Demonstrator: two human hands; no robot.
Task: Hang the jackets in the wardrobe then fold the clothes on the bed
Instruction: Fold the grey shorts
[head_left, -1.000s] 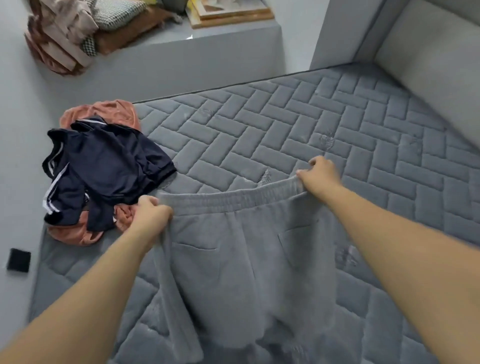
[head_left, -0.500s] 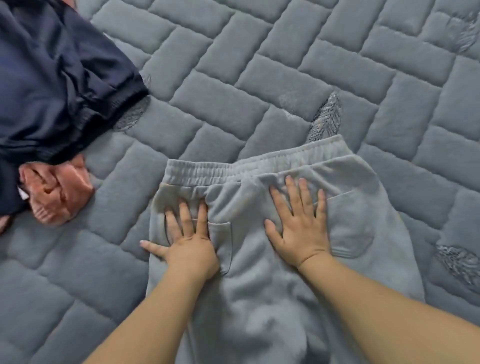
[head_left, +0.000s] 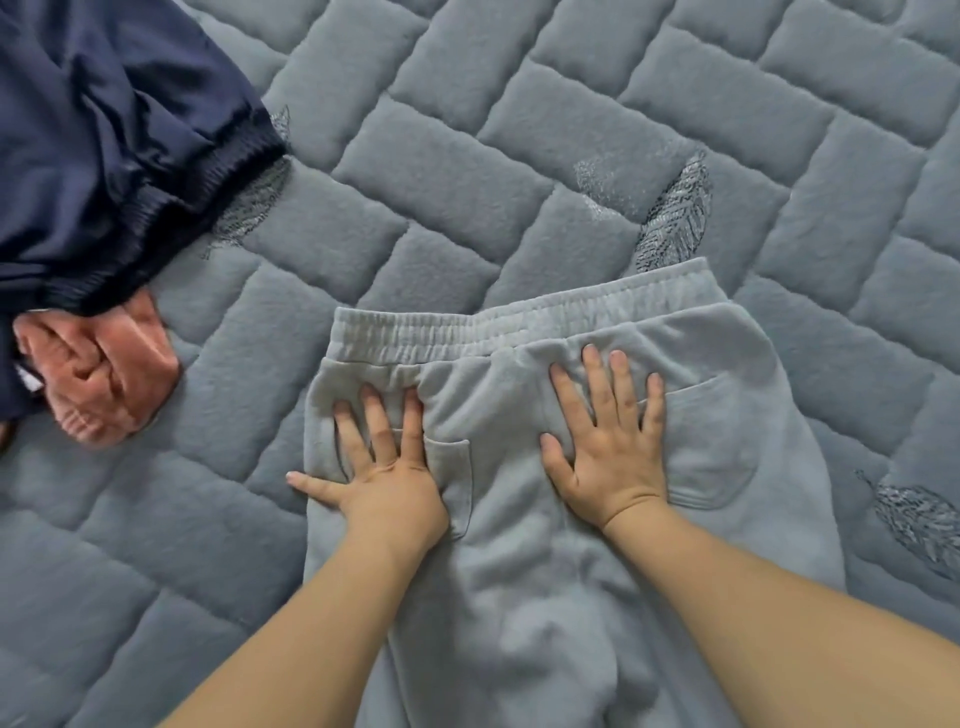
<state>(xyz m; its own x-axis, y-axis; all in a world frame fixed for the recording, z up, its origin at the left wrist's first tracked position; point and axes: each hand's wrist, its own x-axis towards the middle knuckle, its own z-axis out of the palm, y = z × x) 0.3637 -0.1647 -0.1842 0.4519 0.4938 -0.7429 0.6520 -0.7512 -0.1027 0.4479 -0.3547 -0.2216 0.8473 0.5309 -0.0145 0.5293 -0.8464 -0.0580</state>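
Note:
Grey sweatpants (head_left: 524, 545) lie flat on the quilted grey bed (head_left: 467, 171), their elastic waistband pointing away from me. My left hand (head_left: 382, 467) presses flat on the left side beside a back pocket, fingers straight and spread. My right hand (head_left: 608, 441) lies flat just below the waistband, left of the other back pocket. Neither hand grips the cloth. The legs of the sweatpants run out of view at the bottom.
A crumpled navy garment (head_left: 104, 145) lies at the upper left of the bed. Under its near edge a bunched salmon-pink garment (head_left: 104, 384) sticks out. Bare quilted mattress stretches beyond the waistband and to the right.
A second ago both hands held the sweatpants up by the waistband. They have since laid them down and now press flat on them; the view has dropped close to the bed.

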